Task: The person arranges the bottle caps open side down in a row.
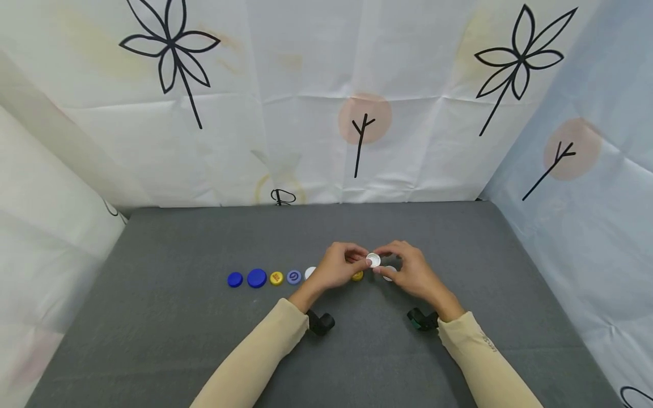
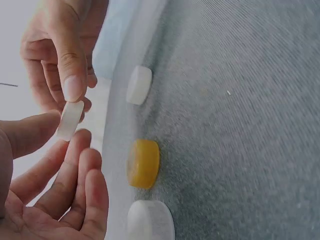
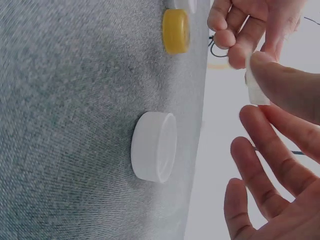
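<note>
My left hand (image 1: 334,267) and right hand (image 1: 410,272) meet above the row of caps, both pinching one white bottle cap (image 1: 373,260) between thumb and fingers. In the left wrist view this cap (image 2: 70,120) is tilted edge-on, the left thumb at one side and the right thumb at its top. Its ridged side (image 3: 256,87) shows in the right wrist view. Below the hands, a yellow cap (image 1: 357,276) and another white cap (image 1: 390,273) rest on the table. A white cap (image 1: 309,272) beside the left hand is partly covered by it.
Further left along the row lie a small blue cap (image 1: 235,279), a larger blue cap (image 1: 257,277), a yellow cap (image 1: 276,277) and a light blue cap (image 1: 293,277). The grey table (image 1: 178,334) is bordered by white printed cloth (image 1: 306,136) at the back and sides.
</note>
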Demonstrator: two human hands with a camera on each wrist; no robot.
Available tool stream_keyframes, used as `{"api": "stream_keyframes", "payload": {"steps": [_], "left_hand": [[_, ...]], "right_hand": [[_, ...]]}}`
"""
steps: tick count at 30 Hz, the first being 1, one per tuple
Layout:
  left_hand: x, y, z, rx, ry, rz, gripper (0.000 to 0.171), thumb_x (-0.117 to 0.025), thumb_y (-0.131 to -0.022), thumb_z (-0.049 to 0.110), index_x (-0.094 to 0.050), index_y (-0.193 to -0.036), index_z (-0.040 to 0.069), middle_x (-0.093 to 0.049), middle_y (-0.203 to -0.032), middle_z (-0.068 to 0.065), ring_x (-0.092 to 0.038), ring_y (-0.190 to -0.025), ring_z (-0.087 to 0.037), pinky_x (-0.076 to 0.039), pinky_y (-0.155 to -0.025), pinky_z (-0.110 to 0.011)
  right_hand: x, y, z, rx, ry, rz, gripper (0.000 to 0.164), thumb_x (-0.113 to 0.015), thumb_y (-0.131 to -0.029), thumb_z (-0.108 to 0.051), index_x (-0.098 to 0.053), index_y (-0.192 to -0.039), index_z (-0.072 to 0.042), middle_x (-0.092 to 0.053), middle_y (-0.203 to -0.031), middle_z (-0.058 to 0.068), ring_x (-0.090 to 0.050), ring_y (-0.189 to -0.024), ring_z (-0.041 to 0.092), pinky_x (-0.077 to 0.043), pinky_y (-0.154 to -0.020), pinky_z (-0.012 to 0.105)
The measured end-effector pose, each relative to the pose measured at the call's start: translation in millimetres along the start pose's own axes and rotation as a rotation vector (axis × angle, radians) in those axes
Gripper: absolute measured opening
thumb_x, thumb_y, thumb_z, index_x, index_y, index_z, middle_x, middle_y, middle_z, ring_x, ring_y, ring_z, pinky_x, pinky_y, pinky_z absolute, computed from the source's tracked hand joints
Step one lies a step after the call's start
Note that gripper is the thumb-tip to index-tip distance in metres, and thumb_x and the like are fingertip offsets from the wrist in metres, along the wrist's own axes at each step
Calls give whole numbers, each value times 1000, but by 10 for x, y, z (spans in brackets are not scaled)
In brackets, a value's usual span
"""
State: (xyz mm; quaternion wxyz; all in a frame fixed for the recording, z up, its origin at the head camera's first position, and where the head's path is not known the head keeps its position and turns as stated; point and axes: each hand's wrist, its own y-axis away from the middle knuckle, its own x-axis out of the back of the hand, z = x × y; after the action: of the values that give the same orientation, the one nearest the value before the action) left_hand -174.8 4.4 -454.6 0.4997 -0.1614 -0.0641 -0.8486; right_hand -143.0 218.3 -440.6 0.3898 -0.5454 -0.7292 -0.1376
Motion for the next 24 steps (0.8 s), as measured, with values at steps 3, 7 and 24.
{"api": "stream_keyframes", "payload": {"steps": [3, 7, 24], "left_hand": [[9, 2, 20, 18, 47, 12, 19, -73, -96, 11, -74, -110, -1, -74, -93, -8, -66, -78, -11, -54, -69, -23], [10, 7, 53, 17, 95, 45, 17, -75, -93, 6, -74, -108, -3, -74, -93, -11, -69, -79, -14, -56, -71, -25], [31, 16, 121, 174, 258, 13, 23, -71, -99, 23, -75, -110, 4, -73, -104, -21, -71, -98, -35, -58, -83, -43]], "right_hand": [[8, -1, -11, -1, -15, 13, 30, -82, -86, -10, -73, -115, -11, -69, -106, 1, -62, -99, 26, -49, -87, 52], [27, -2, 6, -7, -74, 21, 28, -80, -89, -10, -73, -115, -12, -69, -106, 0, -64, -97, 23, -50, -84, 48], [46, -27, 12, 63, -167, 104, 18, -76, -92, -6, -75, -109, -10, -71, -102, 1, -65, -89, 18, -54, -78, 39]]}}
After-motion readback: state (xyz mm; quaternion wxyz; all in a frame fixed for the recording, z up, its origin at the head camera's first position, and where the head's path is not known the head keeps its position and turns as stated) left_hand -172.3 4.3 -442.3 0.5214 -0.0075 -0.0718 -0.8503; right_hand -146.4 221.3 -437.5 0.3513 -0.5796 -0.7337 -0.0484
